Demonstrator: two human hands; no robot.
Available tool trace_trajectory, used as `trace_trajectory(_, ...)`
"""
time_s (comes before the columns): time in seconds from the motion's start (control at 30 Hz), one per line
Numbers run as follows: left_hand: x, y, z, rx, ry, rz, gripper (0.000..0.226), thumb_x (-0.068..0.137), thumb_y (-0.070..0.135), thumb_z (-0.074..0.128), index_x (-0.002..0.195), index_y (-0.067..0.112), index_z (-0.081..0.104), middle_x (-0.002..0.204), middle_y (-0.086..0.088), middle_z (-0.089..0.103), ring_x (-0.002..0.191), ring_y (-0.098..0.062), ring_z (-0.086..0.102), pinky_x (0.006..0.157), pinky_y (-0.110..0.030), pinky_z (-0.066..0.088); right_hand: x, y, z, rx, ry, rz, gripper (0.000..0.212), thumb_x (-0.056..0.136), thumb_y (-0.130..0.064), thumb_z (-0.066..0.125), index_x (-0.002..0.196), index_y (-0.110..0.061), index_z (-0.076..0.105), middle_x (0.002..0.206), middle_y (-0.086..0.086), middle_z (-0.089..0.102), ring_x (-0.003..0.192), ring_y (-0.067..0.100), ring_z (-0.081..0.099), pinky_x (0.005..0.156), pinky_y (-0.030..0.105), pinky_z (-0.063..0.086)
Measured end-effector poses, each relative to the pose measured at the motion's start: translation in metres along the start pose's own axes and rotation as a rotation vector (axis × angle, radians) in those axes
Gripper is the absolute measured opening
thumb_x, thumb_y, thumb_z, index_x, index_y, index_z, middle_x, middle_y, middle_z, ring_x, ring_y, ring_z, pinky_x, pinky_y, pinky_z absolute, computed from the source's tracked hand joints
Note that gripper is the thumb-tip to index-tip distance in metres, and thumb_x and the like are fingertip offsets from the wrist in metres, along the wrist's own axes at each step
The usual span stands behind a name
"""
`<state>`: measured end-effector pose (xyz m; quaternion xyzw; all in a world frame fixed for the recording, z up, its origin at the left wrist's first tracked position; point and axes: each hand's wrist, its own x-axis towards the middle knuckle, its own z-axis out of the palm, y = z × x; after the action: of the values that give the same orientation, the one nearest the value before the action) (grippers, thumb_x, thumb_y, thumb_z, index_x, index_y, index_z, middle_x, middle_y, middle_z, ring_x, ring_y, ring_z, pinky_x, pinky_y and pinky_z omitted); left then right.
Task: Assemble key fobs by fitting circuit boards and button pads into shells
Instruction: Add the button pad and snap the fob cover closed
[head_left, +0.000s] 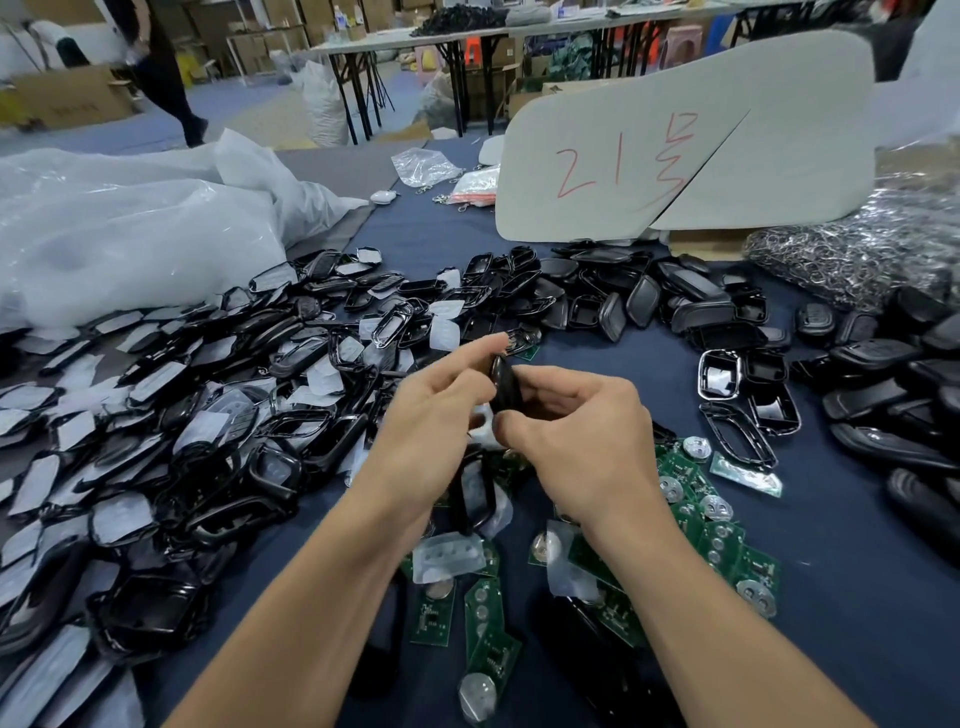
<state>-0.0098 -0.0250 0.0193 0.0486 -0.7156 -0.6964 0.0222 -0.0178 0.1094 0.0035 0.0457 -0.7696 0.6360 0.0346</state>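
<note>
Held a glossy black, oval plastic key-fob shell (503, 387) upright and edge-on in the air over the dark blue cloth-covered surface (857, 545), between both hands. Gripped its lower part with the right hand (576, 431), thumb and curled fingers (550, 379) closed round it. Steadied its other side with the left hand (431, 415), index finger stretched up along the top edge, remaining fingers bent against the shell. Showed only a thin dark rim and a curved shiny face; could not tell what sat inside. Had flat green circuit boards (696, 499) with round silver contacts and translucent rubber button pads (449, 556) scattered beneath the wrists. Kept a heap of black frames with pale pads (208, 389) to the left and a pile of black shell backs (675, 301) beyond.
</note>
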Motion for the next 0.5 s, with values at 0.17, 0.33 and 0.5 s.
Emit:
trace_trajectory(0.17,0.0,-0.002,-0.003,-0.004,0.065,0.03,0.021,0.097,0.005,0.067,0.108,0.017,0.08,0.098,-0.008,0.081,0.08,-0.014,0.073,0.068,-0.023,0.059,-0.006,-0.009,-0.001,-0.131,0.025,-0.107,0.059,0.07,-0.015,0.081,0.095,-0.065,0.062,0.068,-0.034,0.069,0.068,-0.007,0.069,0.057,0.006,0.049)
trace_trajectory(0.33,0.002,-0.005,-0.008,-0.02,0.113,0.071,0.023,0.092,-0.002,0.071,0.098,0.017,0.081,0.089,-0.006,0.082,0.081,-0.014,0.077,0.071,-0.023,0.062,-0.007,-0.006,0.001,-0.227,0.035,-0.162,0.065,0.072,-0.02,0.078,0.111,-0.066,0.056,0.074,-0.036,0.069,0.086,-0.008,0.068,0.071,0.011,0.056)
trace_trajectory(0.5,0.002,-0.005,-0.011,-0.087,0.108,0.04,0.013,0.091,0.005,0.073,0.097,0.012,0.083,0.092,-0.015,0.08,0.086,-0.026,0.079,0.072,-0.028,0.064,-0.005,0.002,0.002,-0.316,0.054,-0.25,0.048,0.076,-0.013,0.077,0.119,-0.034,0.075,0.11,-0.014,0.077,0.097,0.003,0.069,0.093,0.026,0.058)
